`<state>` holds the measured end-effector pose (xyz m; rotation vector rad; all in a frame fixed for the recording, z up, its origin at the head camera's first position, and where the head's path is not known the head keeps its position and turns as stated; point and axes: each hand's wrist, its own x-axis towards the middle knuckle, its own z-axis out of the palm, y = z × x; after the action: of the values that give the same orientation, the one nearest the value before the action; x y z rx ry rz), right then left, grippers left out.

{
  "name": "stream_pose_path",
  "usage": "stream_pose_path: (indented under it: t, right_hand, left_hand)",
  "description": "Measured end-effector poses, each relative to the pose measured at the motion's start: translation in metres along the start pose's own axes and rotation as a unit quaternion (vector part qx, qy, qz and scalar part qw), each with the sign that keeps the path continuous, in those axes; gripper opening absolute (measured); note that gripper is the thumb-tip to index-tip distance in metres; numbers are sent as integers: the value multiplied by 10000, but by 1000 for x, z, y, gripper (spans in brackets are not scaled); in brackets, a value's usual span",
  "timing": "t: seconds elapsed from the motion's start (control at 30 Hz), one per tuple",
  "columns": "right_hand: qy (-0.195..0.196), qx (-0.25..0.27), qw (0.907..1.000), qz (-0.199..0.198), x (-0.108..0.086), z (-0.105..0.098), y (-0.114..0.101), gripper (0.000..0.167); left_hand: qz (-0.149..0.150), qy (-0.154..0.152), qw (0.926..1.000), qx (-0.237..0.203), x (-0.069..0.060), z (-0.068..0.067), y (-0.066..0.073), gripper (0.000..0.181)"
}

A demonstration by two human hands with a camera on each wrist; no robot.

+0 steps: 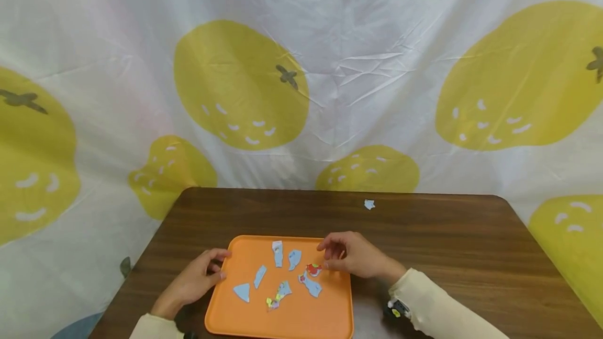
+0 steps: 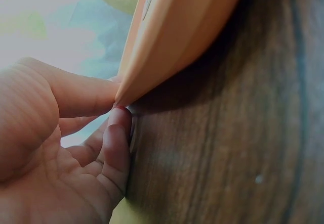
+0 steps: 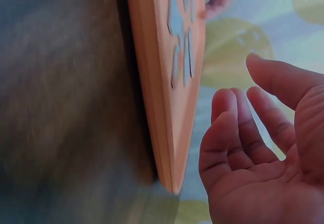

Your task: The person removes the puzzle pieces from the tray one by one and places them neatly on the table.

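An orange tray [image 1: 254, 318] lies on the table, with several torn-looking pale blue paper pieces spread on it; one piece [image 1: 242, 292] is triangular, another [image 1: 313, 269] is red. My left hand [image 1: 195, 279] grips the tray's left rim; in the left wrist view the thumb of this hand [image 2: 55, 128] meets the tray edge [image 2: 152, 57], fingers curled beside it. Above the tray's right side is my right hand [image 1: 360, 258], near the red piece. The right wrist view shows this hand [image 3: 263, 138] with relaxed, bent fingers and nothing between them, apart from the tray [image 3: 157, 82].
A small pale paper piece [image 1: 369, 204] lies near the far edge of the dark wooden table [image 1: 447, 234]. Behind the table hangs a white cloth [image 1: 339, 119] printed with yellow fruit shapes.
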<state>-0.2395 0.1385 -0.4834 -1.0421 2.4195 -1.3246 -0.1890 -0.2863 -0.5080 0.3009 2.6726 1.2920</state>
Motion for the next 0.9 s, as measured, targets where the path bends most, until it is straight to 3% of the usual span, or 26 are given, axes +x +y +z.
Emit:
stream_pose_path:
  t: [0.33, 0.53, 0.9]
  right_hand:
    - [-897, 172, 9957, -165, 5, 21, -1, 33]
    - [-1091, 249, 9936, -174, 7, 26, 0, 39]
    - [-1249, -370, 9912, 238, 12, 37, 2, 48]
  left_hand:
    - [-61, -19, 10000, -43, 2, -1, 3, 43]
    - [-68, -31, 10000, -61, 3, -2, 4, 44]
    - [-154, 46, 9998, -101, 1, 0, -1, 43]
